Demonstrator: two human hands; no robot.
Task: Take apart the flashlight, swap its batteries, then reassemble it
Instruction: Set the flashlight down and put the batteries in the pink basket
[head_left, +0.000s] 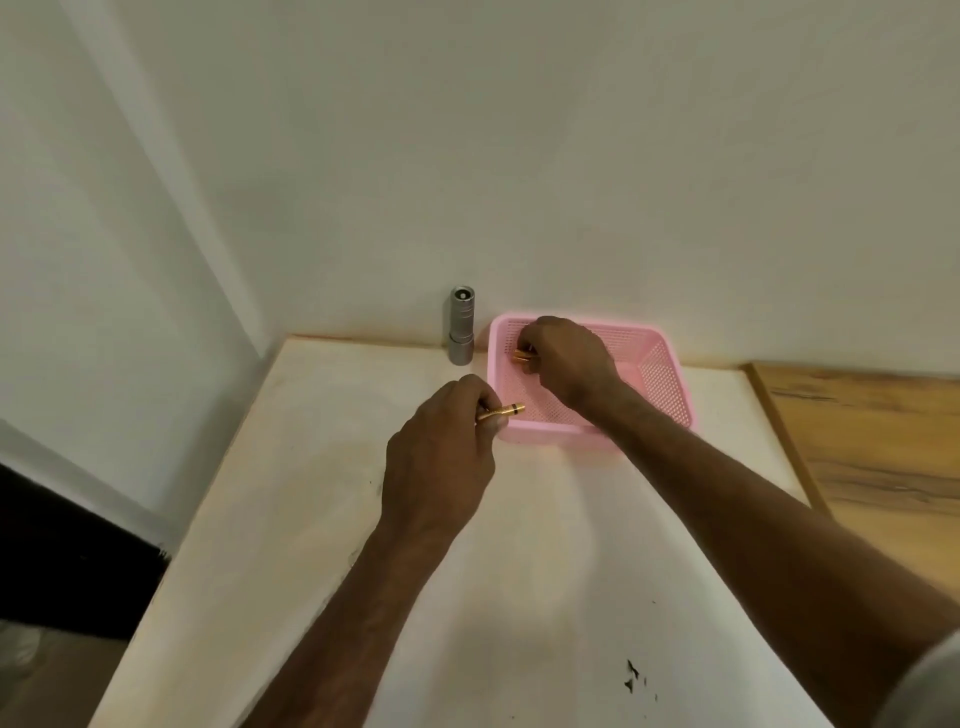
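Your two bare forearms rose from the bottom edge of the frame, crossing a pale, off-white table (519, 597) with a few dark scuff marks near the lower right. A grey sleeve (930, 680) showed at the lower right corner.

Near the centre of the frame, your left hand (441, 457) was curled closed around a gold battery (503, 411) with a black band near its tip. The battery poked out to the right between your fingers, its tip just over the near left corner of a pink basket (670, 384).

A little higher and to the right, your right hand (569, 364) reached down inside that perforated basket, fingers bent and pinched on more gold batteries (523, 357) — how many you held could not be told, since the hand covered most of them.

Just left of the basket, above centre, the silver flashlight (461, 325) stood upright on the far edge of the table, close to the wall, apart from both hands. Its top end faced the camera, showing a dark round opening.

Behind everything rose a plain cream wall (571, 156). At the right edge of the frame lay a wood-grain surface (872, 447) — beside the pale table.
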